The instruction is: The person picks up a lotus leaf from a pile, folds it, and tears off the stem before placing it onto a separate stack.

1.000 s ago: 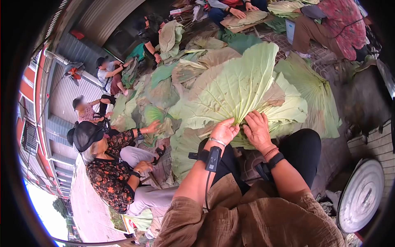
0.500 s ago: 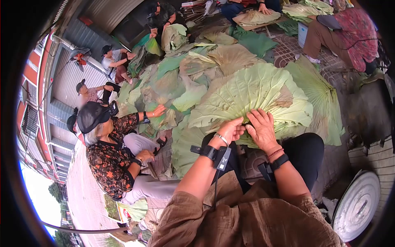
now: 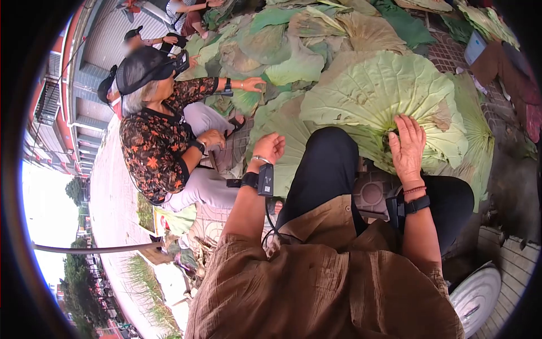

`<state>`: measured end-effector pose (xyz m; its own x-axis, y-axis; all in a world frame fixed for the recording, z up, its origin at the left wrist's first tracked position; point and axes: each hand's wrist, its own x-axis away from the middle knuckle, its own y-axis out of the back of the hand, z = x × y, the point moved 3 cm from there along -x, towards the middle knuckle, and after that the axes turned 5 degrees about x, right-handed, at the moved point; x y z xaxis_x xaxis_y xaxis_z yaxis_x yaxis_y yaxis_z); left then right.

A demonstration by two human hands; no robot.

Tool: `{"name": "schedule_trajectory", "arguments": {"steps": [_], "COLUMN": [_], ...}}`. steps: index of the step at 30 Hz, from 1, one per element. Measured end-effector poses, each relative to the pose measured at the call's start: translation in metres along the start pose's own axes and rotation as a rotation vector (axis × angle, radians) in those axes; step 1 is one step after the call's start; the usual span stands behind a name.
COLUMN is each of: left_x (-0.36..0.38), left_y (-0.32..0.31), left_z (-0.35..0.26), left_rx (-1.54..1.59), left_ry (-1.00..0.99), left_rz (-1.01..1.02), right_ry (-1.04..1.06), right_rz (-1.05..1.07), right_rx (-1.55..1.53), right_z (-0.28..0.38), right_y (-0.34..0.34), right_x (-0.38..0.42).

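Observation:
A big pale green leaf (image 3: 367, 90) with raised veins spreads over other leaves in front of my knees. My right hand (image 3: 407, 148) rests on it beside its dark centre, palm down with the fingers stretched out. Left of the leaf, above my left knee's side, my left hand (image 3: 268, 148) is raised with its fingers curled together. Whether anything small is inside those fingers is hidden. Beneath and around lie more leaves, some green, some brown and dry (image 3: 375, 35).
A co-worker in a flowered shirt (image 3: 149, 150) sits at the left, one hand reaching over the leaf pile (image 3: 293, 62). More people sit at the upper left and upper right. A round metal lid (image 3: 479, 302) leans at the lower right.
My left hand has come away from the leaf's centre and moved left. My right hand stays on the leaf. The view has shifted, so the co-worker appears larger and the far people are partly cut off.

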<state>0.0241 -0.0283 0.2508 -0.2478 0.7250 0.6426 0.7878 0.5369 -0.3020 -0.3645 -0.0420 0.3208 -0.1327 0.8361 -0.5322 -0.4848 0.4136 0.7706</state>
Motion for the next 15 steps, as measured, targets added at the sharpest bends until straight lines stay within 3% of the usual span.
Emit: {"name": "schedule_trajectory", "arguments": {"steps": [3,8,10,13,14,15], "left_x": [-0.017,-0.070,-0.108,-0.027,-0.014,-0.006], "left_y": [0.059,0.157,0.190,0.100,0.085,0.072], "left_z": [0.038,0.128,0.180,0.158,0.151,0.139], "left_rx": [-0.062,-0.148,-0.447,0.195,0.215,-0.298], "left_ry": [0.071,0.267,0.164,0.502,0.511,0.408], "left_rz": [-0.205,-0.238,0.220,-0.112,-0.118,0.078], "right_ry": [0.026,0.017,0.034,0.062,0.077,0.074], "right_rz": [-0.016,-0.018,0.015,-0.007,0.010,0.003], "right_rx": [0.015,0.045,0.048,0.106,0.107,0.107], "right_z": [0.007,0.013,0.015,0.018,0.018,0.019], "right_y": [0.000,-0.005,-0.008,-0.009,-0.010,-0.010], "right_x": [-0.001,0.003,0.002,0.002,0.002,0.001]}}
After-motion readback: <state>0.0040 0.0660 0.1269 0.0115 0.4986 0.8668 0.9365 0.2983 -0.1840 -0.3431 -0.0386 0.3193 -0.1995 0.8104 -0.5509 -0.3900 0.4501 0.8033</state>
